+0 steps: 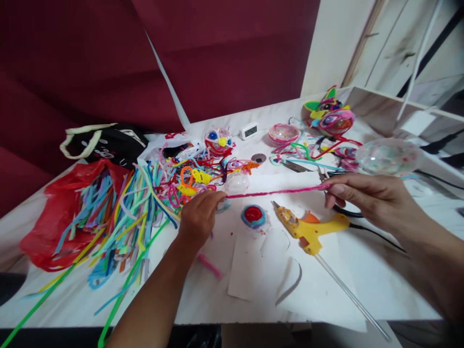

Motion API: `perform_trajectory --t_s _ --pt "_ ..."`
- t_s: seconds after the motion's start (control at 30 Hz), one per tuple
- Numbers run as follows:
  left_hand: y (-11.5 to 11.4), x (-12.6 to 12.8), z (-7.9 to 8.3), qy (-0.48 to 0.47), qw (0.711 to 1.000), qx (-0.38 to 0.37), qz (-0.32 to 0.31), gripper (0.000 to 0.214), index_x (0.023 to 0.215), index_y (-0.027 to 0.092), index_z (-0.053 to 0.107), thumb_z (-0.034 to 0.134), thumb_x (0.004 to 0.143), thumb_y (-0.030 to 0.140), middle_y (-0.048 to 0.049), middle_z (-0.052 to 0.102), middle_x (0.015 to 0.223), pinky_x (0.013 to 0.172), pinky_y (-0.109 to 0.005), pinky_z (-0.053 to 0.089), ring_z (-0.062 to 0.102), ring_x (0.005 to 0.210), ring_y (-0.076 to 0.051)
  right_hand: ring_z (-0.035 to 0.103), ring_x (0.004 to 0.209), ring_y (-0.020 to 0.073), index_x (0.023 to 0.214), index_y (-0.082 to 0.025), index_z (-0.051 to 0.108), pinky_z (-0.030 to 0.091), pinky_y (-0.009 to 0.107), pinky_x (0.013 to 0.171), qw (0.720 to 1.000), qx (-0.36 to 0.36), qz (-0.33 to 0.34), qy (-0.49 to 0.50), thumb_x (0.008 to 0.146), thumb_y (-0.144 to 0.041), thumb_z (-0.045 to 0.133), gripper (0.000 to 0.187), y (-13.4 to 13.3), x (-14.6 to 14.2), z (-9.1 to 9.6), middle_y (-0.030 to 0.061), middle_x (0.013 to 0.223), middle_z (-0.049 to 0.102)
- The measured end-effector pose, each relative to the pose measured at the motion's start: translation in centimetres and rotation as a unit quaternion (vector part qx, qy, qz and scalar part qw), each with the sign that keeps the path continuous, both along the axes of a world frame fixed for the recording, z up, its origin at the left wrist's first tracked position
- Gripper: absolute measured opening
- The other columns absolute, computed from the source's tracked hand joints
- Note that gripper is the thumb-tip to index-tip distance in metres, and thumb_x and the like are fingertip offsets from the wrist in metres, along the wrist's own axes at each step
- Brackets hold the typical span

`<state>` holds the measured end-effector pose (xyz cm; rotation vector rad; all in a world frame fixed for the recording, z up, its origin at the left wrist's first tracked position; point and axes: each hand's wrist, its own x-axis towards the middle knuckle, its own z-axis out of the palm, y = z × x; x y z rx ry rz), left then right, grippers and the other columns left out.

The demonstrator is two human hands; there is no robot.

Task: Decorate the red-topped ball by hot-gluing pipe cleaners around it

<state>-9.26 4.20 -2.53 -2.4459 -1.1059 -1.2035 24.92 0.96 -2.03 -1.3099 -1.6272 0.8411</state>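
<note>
A pink pipe cleaner (277, 192) is stretched nearly level between my two hands above the table. My left hand (199, 217) pinches its left end, and my right hand (357, 193) pinches the other end between thumb and fingers. Below it, a round piece with a red centre and blue rim (253, 216) sits at the edge of a white paper sheet (242, 270). To the right of that lies a yellow hot glue gun (311, 229), a clear glue stick (351, 290) sticking out of its back. A short pink pipe cleaner piece (209, 266) is beside my left forearm.
Many coloured pipe cleaners (134, 208) spill from a red plastic bag (54, 217) at left, some past the front edge. Behind are a black bag (108, 145), a small digital clock (249, 131), scissors (295, 166), and decorated figures (331, 113). A clear plastic dome (389, 157) stands right.
</note>
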Motion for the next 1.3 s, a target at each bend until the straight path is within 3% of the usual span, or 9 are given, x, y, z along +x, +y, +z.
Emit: perform_trajectory --t_s 0.13,0.33,0.57,0.77,0.9,1.0,1.17,1.3 --pt "-0.3 0.1 0.4 0.034 0.999 0.021 0.000 0.015 0.091 0.018 0.066 0.051 0.091 0.014 -0.0031 0.070 0.082 0.074 -0.022 0.052 0.066 0.078 -0.013 0.052 0.063 0.0135 0.074 -0.022 0.070 0.039 0.028 0.057 0.999 0.040 0.007 -0.008 0.085 -0.044 0.060 0.027 0.2 0.3 0.1 0.0020 0.071 0.065" --pt "-0.8 0.5 0.8 -0.037 0.998 -0.057 0.017 0.014 0.086 0.019 0.064 0.052 0.093 0.022 0.0039 0.063 0.065 0.057 -0.017 0.048 0.059 0.056 -0.007 0.054 0.061 0.0140 0.079 -0.022 0.072 0.042 0.029 0.057 0.998 0.015 0.042 0.033 0.085 -0.042 0.061 0.024 0.9 0.7 -0.1 0.0035 0.069 0.066" --pt "-0.7 0.4 0.4 -0.007 0.999 0.026 0.018 0.013 0.087 0.018 0.064 0.053 0.092 0.021 -0.0021 0.070 0.077 0.070 -0.022 0.050 0.065 0.072 -0.013 0.052 0.057 0.0121 0.085 -0.021 0.072 0.042 0.027 0.053 0.995 -0.006 0.059 0.081 0.086 -0.038 0.062 0.020 1.0 0.9 0.2 0.0036 0.067 0.066" --pt "-0.7 0.3 0.5 0.027 0.999 0.043 0.019 0.018 0.081 0.019 0.063 0.049 0.092 0.022 -0.0044 0.067 0.071 0.069 -0.027 0.049 0.063 0.071 -0.017 0.052 0.059 0.0127 0.079 -0.019 0.071 0.043 0.027 0.057 0.999 0.014 0.039 0.022 0.084 -0.044 0.062 0.027 1.2 0.9 0.2 0.0049 0.070 0.066" --pt "-1.1 0.9 0.5 0.002 1.000 -0.002 0.017 0.017 0.092 0.019 0.061 0.045 0.095 0.022 -0.0020 0.066 0.076 0.069 -0.023 0.050 0.063 0.071 -0.013 0.052 0.059 0.0127 0.079 -0.018 0.071 0.043 0.028 0.057 0.999 -0.005 0.032 0.039 0.082 -0.044 0.064 0.027 1.5 0.9 0.1 0.0055 0.072 0.067" --pt "-1.3 1.6 0.0 -0.039 0.995 -0.096 -0.012 0.020 0.113 0.020 0.055 0.047 0.094 0.025 -0.0008 0.065 0.084 0.070 -0.023 0.051 0.062 0.073 -0.011 0.052 0.061 0.0126 0.079 -0.017 0.070 0.043 0.027 0.057 0.996 0.014 -0.022 0.087 0.081 -0.044 0.065 0.027 1.7 0.8 -0.1 0.0058 0.074 0.067" --pt "-1.2 2.4 -1.5 -0.026 0.972 -0.231 -0.046 0.057 0.125 0.021 0.044 0.067 0.079 0.047 -0.0092 0.059 0.113 0.084 -0.036 0.051 0.060 0.097 -0.021 0.049 0.058 0.0114 0.088 -0.017 0.068 0.042 0.026 0.055 0.980 0.044 -0.126 0.146 0.080 -0.042 0.066 0.026 2.1 0.6 -0.3 0.0062 0.074 0.069" --pt "-1.1 2.8 -2.2 0.012 0.964 -0.265 -0.026 0.076 0.124 0.020 0.044 0.077 0.064 0.055 -0.0140 0.054 0.122 0.091 -0.047 0.048 0.054 0.111 -0.030 0.047 0.053 0.0105 0.086 -0.016 0.067 0.042 0.025 0.051 0.975 0.040 -0.173 0.132 0.078 -0.043 0.067 0.028 2.6 0.6 -0.4 0.0060 0.072 0.068"
